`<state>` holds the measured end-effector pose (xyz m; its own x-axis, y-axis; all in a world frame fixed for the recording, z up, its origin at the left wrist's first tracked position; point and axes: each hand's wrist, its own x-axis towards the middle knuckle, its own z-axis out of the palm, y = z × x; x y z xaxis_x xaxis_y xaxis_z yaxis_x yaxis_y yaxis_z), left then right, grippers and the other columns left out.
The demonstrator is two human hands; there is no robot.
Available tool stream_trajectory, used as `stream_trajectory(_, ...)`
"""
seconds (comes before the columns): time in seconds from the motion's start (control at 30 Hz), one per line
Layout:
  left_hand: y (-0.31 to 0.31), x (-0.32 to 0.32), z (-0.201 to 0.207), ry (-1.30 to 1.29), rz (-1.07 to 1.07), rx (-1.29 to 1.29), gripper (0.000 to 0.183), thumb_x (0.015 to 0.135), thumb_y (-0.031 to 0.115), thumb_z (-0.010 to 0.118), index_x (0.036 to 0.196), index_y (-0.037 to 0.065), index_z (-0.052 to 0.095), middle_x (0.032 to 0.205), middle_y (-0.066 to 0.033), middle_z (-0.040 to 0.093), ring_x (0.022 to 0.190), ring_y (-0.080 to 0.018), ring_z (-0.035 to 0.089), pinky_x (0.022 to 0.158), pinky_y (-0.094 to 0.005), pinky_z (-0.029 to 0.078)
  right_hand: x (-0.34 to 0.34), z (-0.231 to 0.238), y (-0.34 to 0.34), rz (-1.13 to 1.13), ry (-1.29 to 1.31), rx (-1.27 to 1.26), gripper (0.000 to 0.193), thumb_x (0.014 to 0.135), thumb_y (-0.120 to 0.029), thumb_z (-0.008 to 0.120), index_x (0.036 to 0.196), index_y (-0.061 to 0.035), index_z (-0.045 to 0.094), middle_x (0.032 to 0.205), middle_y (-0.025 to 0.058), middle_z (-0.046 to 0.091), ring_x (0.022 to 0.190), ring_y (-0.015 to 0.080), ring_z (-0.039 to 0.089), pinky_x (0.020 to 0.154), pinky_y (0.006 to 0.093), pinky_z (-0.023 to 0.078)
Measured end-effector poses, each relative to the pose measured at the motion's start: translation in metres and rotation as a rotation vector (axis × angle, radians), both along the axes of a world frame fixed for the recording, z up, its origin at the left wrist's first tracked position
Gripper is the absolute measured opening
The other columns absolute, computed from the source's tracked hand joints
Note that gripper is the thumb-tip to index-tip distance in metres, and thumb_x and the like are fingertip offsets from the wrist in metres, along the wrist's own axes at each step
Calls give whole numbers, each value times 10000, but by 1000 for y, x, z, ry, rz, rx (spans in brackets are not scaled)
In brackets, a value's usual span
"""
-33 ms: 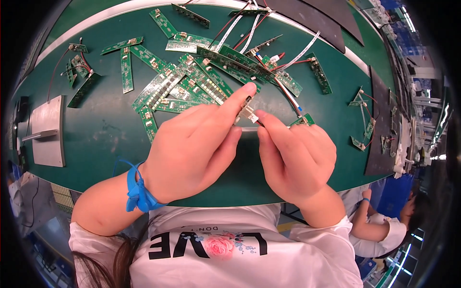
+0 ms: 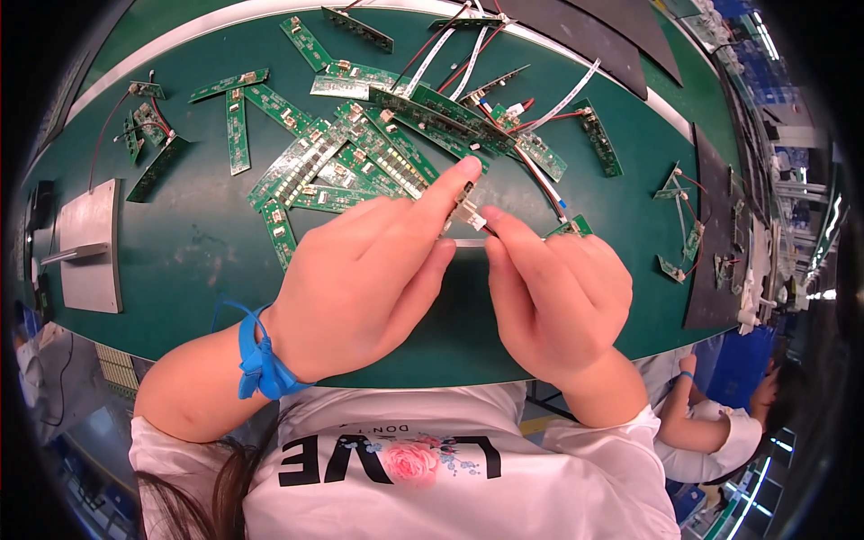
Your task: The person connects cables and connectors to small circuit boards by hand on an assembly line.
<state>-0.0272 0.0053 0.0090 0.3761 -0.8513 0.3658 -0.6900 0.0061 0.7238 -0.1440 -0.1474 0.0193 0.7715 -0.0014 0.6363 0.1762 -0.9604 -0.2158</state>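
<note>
Nearest you is your white shirt point(image 2: 540, 477), printed with a pink rose. Your left hand point(image 2: 360, 279), a blue band point(image 2: 259, 360) at its wrist, pinches a small circuit board point(image 2: 459, 202) between index finger and thumb, tilted nearly edge-on. Your right hand point(image 2: 562, 292) has its thumb and index fingertips closed on a white plug point(image 2: 479, 222) with dark wires, right at the board; whether it is fully seated cannot be told. Both pieces are raised over the green surface point(image 2: 189, 270). A metal plate point(image 2: 94, 279) lies on the left. Beyond your hands, green circuit boards point(image 2: 310, 166) overlap in a heap, with white ribbon cables point(image 2: 569, 94) rising beside them. Farther right, a co-worker point(image 2: 711, 432) sits.
</note>
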Motion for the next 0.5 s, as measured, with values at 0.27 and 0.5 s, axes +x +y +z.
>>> stream_trajectory(0.27,-4,-3,-19,-60,-50,-96,571,822,-14,575,1344,-71,351,728,-117,558,620,-282,549,558,-365,443,1,-7,-3,25,-24,18,320,607,2,673,927,-6,668,538,-11,391,417,114,398,388,281,247)
stream_trajectory(0.5,3,-11,-16,106,-101,-60,518,865,-5,515,1336,-112,331,730,-149,578,624,-302,579,583,-349,464,0,-8,-1,84,-3,128,322,590,19,654,909,-17,634,536,0,437,419,141,431,392,284,277)
